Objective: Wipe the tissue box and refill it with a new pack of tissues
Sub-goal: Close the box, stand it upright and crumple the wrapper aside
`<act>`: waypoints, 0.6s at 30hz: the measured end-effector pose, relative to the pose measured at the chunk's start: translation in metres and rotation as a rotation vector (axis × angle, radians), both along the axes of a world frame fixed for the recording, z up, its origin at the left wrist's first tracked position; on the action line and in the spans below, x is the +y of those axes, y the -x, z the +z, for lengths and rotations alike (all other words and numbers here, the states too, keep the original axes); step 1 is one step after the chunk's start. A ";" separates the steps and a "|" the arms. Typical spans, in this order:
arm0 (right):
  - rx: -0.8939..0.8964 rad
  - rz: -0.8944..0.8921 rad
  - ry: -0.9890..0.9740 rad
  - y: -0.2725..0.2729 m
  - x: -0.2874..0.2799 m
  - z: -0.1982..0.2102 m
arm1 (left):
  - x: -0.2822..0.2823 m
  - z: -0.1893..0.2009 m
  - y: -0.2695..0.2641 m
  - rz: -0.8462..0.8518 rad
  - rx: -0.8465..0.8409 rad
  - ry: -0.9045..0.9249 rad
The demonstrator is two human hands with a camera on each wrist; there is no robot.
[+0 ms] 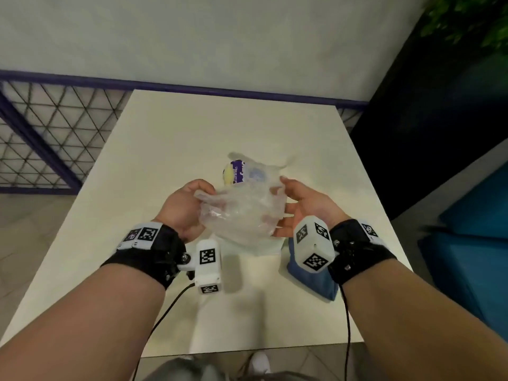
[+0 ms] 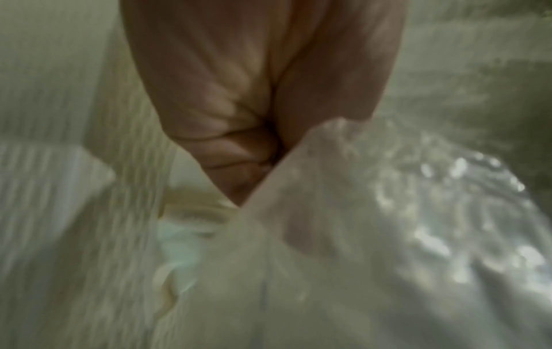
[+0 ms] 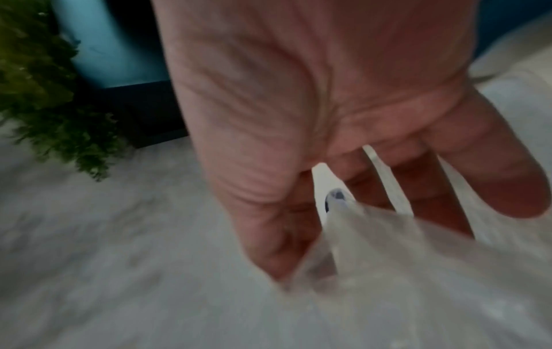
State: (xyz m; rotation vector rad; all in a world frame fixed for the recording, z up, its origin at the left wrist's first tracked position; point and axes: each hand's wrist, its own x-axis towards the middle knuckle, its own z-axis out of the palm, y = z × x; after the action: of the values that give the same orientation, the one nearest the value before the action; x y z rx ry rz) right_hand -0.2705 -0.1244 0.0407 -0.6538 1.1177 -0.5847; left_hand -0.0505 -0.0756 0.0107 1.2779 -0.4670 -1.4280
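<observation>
White lettering runs sideways along the purple band of a tissue pack (image 1: 238, 171) seen through clear plastic wrap (image 1: 242, 213), too blurred to read. Black-and-white square code markers (image 1: 207, 256) sit on the wrist camera housings; they carry no legible words.

A head-worn camera looks forward and down over a white table (image 1: 170, 149) from above both forearms, while each wrist camera peers along its palm at very close range, all three views sharing the crumpled clear plastic wrapper (image 1: 242, 213) (image 2: 388, 248) (image 3: 418, 283).
</observation>
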 end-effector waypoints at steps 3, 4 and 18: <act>0.183 0.040 0.162 0.008 -0.003 0.001 | -0.006 0.001 0.008 0.042 0.145 -0.014; 0.241 0.043 0.212 0.009 -0.004 0.003 | -0.007 0.002 0.010 0.031 0.198 -0.013; 0.245 0.118 0.368 0.036 -0.001 0.005 | -0.010 0.011 0.039 -0.246 -0.268 0.131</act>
State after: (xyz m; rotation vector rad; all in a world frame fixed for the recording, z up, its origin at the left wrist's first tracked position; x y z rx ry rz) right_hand -0.3064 -0.1257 0.0453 -1.1256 1.1997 -0.6263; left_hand -0.0899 -0.0856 0.0213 1.3452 -0.9103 -1.4055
